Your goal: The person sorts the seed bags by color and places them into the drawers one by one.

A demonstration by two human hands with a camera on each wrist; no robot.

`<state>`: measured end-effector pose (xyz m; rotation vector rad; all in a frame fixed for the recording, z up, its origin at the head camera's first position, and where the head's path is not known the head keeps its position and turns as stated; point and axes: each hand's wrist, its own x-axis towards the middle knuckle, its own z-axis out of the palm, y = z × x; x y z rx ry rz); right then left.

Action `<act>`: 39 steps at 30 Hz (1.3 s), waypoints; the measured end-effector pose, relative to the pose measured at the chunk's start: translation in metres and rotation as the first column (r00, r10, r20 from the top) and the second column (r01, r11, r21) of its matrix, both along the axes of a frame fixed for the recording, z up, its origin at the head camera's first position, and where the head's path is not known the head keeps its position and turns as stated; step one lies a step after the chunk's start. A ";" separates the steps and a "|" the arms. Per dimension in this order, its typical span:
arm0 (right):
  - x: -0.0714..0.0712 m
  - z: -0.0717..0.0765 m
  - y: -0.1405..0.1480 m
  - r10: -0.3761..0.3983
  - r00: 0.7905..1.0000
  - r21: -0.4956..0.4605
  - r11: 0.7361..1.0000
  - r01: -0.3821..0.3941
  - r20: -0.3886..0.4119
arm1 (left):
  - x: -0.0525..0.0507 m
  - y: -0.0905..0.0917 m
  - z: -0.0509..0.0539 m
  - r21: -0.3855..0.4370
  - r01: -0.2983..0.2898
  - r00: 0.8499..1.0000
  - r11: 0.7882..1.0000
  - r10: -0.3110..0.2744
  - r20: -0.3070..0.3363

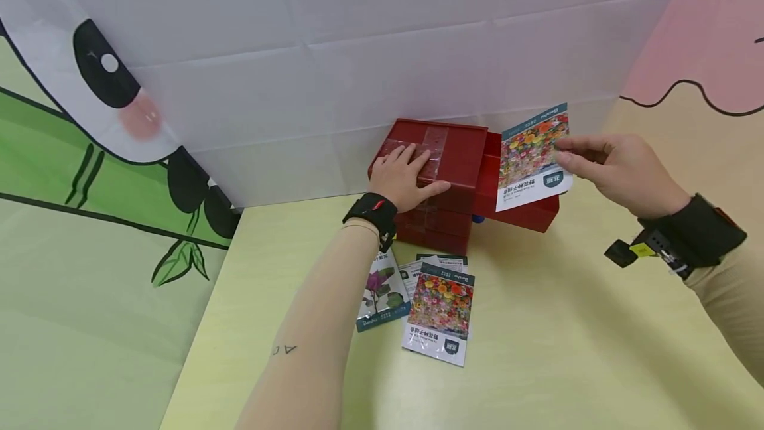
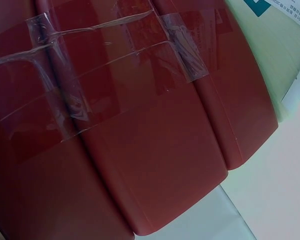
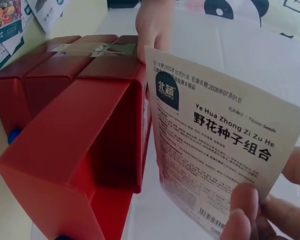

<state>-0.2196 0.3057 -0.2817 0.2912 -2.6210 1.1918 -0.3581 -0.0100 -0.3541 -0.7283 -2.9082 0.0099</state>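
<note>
My right hand pinches a flower seed packet by its right edge, between thumb and fingers. The packet is held up over a pulled-out red drawer; in the right wrist view its printed back faces the camera. That drawer sticks out to the right from the top tier of a red drawer box. My left hand rests on top of the box with its fingers spread. Clear tape runs across the stacked tiers in the left wrist view. The drawer's visible inside looks bare.
In front of the box, another wildflower seed packet lies over other packets on the pale yellow table. A packet with a purple flower lies beside it, partly behind my left wrist. A cartoon-printed sheet stands behind the box.
</note>
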 end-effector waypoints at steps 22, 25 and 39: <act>-0.040 -0.014 0.002 -0.055 0.970 -0.075 0.994 0.075 0.237 | 0.000 0.001 -0.002 0.001 -0.005 1.000 1.000 0.005 -0.003; -0.044 -0.016 0.001 -0.053 0.970 -0.067 0.995 0.071 0.236 | 0.000 0.001 -0.002 0.001 -0.006 1.000 1.000 0.006 -0.008; -0.054 -0.031 -0.007 0.001 0.959 -0.051 0.999 0.014 0.282 | 0.001 0.001 -0.001 -0.002 -0.010 1.000 1.000 0.010 -0.007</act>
